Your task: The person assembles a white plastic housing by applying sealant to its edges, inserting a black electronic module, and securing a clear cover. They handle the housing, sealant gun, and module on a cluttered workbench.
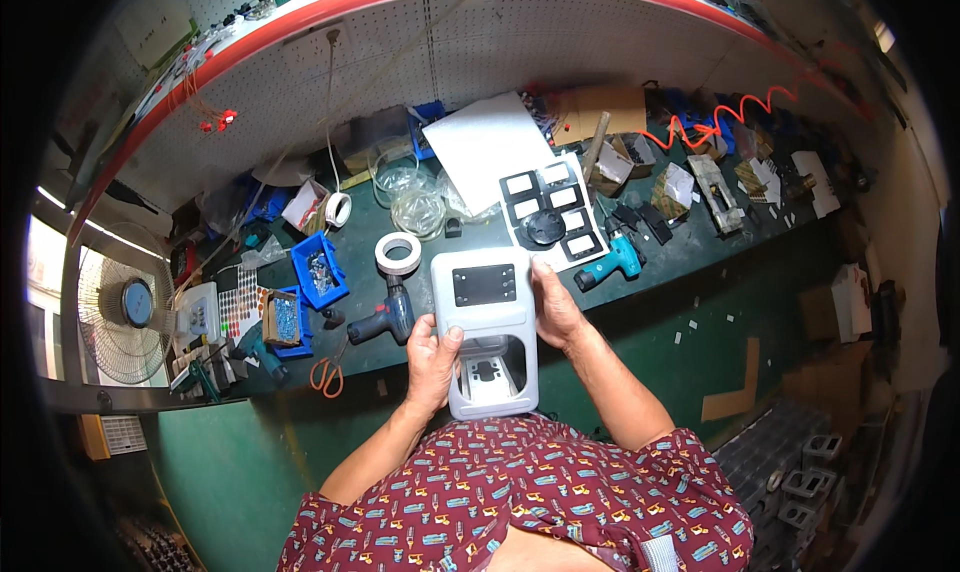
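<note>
Between my two hands I hold a white plastic housing [486, 319], upright in view, close to my body at the bench's front edge. A dark rectangular panel [484, 285] sits in its upper part, and a large opening below shows a metal bracket inside. My left hand [432, 362] grips the lower left side, thumb on the front. My right hand [556, 307] presses against the upper right side; its fingers are partly hidden behind the housing. Beyond it lies a sheet of black-framed stickers [528, 208] with a round black disc [544, 227] on top.
A dark cordless drill [383, 317], a tape roll [398, 253] and orange-handled scissors [327, 373] lie left. A teal drill [612, 262] lies right. Blue bins [319, 269] hold small parts. A fan [130, 304] stands far left; an orange coiled hose [715, 127] hangs at the back right.
</note>
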